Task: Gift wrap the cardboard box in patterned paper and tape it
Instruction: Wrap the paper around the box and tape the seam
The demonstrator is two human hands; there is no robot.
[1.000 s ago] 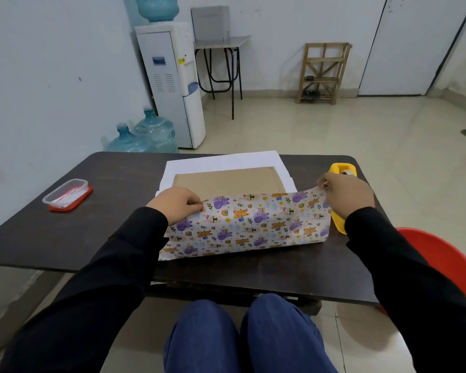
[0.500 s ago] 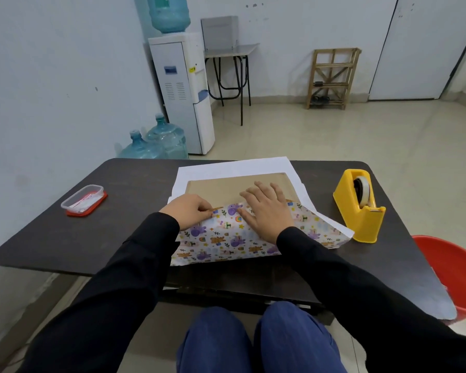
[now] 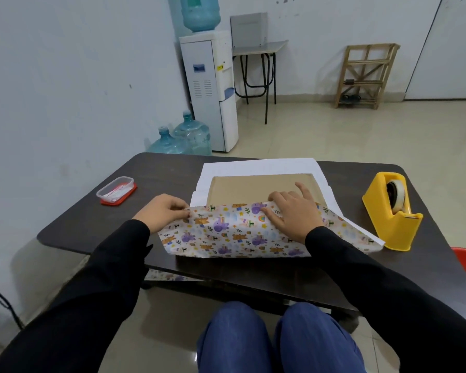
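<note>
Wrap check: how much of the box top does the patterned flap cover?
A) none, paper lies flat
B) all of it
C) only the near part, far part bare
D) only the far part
C: the patterned paper reaches up over the near edge, while the cardboard box shows bare brown beyond it.

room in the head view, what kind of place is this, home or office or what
Probably a plain office or workroom, not a lived-in home: a water dispenser with spare jugs stands by bare walls on a tiled floor, with a small metal-legged desk and a wooden rack behind the dark work table.
</note>
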